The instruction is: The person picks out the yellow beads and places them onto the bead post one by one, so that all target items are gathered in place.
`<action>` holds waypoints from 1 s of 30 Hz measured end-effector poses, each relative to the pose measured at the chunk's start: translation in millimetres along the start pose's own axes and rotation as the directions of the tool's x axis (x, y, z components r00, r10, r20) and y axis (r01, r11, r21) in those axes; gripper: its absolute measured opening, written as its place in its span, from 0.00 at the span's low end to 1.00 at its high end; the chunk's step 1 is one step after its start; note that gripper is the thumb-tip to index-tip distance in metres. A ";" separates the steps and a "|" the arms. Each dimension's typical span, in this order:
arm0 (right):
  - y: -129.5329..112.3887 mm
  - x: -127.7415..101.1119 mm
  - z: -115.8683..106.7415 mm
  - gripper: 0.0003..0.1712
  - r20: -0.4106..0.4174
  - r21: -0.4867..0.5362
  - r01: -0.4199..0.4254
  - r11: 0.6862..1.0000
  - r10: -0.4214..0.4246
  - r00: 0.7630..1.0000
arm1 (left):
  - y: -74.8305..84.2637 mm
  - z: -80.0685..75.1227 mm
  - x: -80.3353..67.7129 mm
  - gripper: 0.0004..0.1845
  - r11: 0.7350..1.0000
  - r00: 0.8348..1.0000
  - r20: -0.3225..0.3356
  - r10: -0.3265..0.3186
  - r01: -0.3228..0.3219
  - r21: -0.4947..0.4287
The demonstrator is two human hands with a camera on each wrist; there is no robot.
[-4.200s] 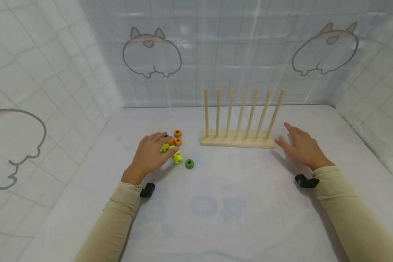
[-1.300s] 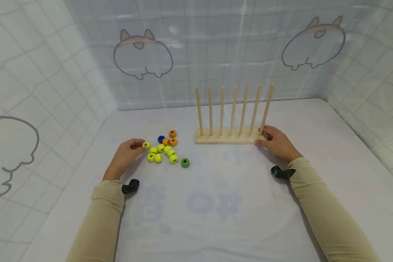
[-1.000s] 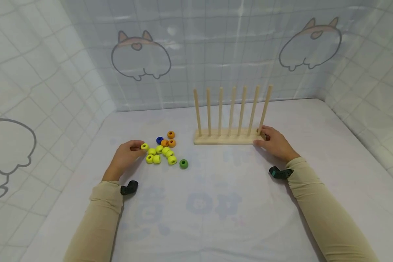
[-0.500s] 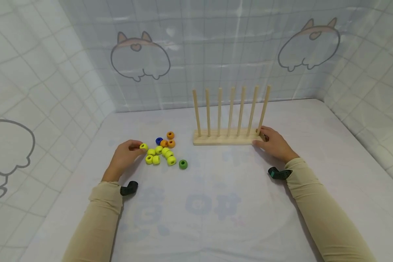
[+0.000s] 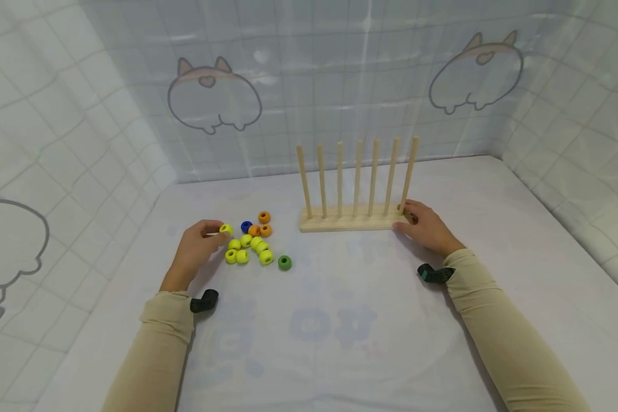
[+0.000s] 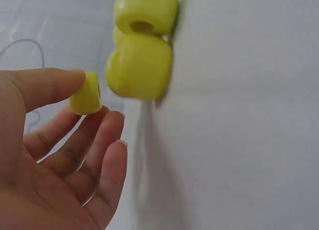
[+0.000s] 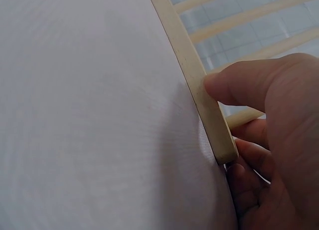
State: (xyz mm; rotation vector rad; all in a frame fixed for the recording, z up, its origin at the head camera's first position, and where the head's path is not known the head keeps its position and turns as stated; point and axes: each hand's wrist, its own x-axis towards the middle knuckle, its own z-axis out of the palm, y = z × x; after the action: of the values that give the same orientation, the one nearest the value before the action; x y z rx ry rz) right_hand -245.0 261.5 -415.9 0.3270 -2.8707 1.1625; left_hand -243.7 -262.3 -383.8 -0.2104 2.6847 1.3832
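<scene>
Between thumb and fingertips my left hand point(image 5: 198, 246) pinches a yellow bead point(image 6: 86, 95), its hole turned sideways in the left wrist view. Just right of that hand lies a loose cluster of yellow beads point(image 5: 242, 256) on the white cloth. My right hand point(image 5: 426, 228) grips the right end of a wooden peg rack point(image 5: 352, 223), thumb on the front edge of the base and fingers behind it, as the right wrist view shows. Several upright dowels rise from the base in a row, with no beads on them.
Beyond the yellow beads lie a blue bead point(image 5: 246, 227) and orange beads point(image 5: 264, 217). A green bead point(image 5: 285, 262) sits apart, nearer the rack. Behind the rack a tile-patterned curtain point(image 5: 309, 86) closes off the white-covered table point(image 5: 329, 366).
Since the oldest frame, my left hand has moved off the bead pile and picked up a yellow bead. My right hand has come in to hold the rack's right end.
</scene>
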 end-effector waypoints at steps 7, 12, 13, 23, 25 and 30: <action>-3.5 -1.6 0.5 0.32 -0.002 -0.018 0.004 1.000 -0.004 1.000 | 12.2 3.2 0.3 0.29 0.997 0.997 -0.039 0.065 -0.067 -0.042; -5.3 -2.4 0.8 0.31 -0.002 -0.033 0.006 0.999 -0.006 1.000 | 20.6 8.8 0.9 0.28 0.993 0.994 -0.034 0.105 -0.106 -0.044; -5.9 -2.3 1.0 0.31 -0.003 -0.035 0.009 0.999 -0.009 1.000 | 22.2 10.2 1.1 0.28 0.992 0.993 -0.033 0.115 -0.116 -0.040; -6.8 -3.7 1.1 0.30 -0.002 -0.042 -0.007 0.999 0.006 1.000 | 39.1 23.5 2.4 0.29 0.980 0.981 0.015 0.196 -0.195 -0.035; -6.5 -4.1 0.6 0.30 -0.001 -0.050 -0.007 0.999 0.007 1.000 | 41.9 25.5 2.1 0.29 0.979 0.979 0.028 0.203 -0.202 -0.036; -5.4 -3.0 -0.3 0.31 0.017 -0.050 0.000 0.999 0.001 1.000 | 45.1 29.0 3.5 0.28 0.978 0.978 0.034 0.204 -0.203 -0.042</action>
State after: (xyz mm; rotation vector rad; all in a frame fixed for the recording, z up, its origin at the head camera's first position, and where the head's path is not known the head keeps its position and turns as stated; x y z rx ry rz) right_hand -241.0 258.5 -412.3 0.3363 -2.9094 1.0906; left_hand -253.9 -213.0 -365.0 0.0907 2.7132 1.4761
